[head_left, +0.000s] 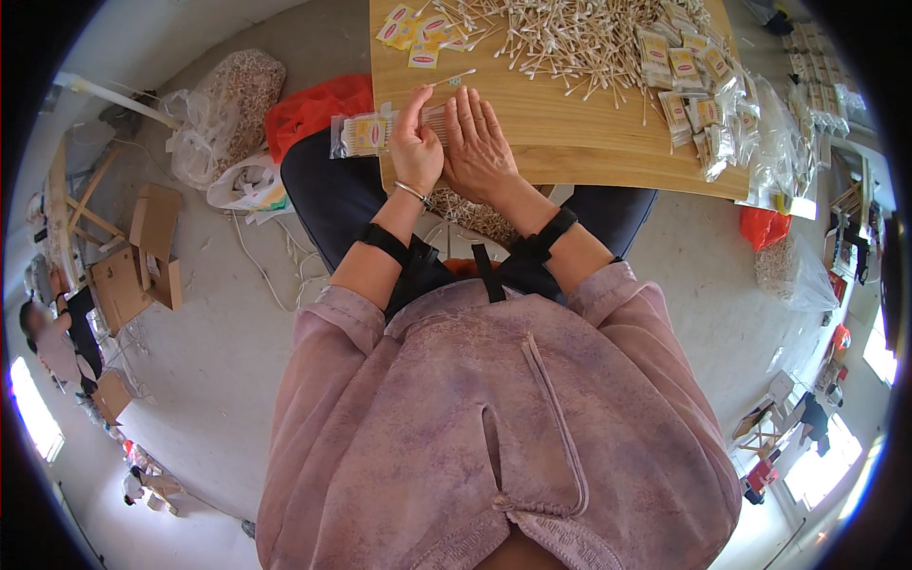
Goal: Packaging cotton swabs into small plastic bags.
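Observation:
At the near edge of the wooden table, my left hand (415, 147) stands on its edge, fingers stretched forward. It touches a clear plastic bag (339, 139) of cotton swabs with a yellow and white label card (364, 134), which sticks out to its left. My right hand (475, 142) lies beside it, palm down, with straight fingers. Swab sticks (434, 118) show in the narrow gap between both hands; the rest is hidden under them. One loose cotton swab (456, 77) lies just beyond my fingertips.
A large heap of loose cotton swabs (579, 43) covers the far part of the table (570, 152). Label cards (423, 55) lie at far left, filled packets (698, 85) at right. A red bag (318, 109) and a sack of swabs (237, 95) stand left on the floor.

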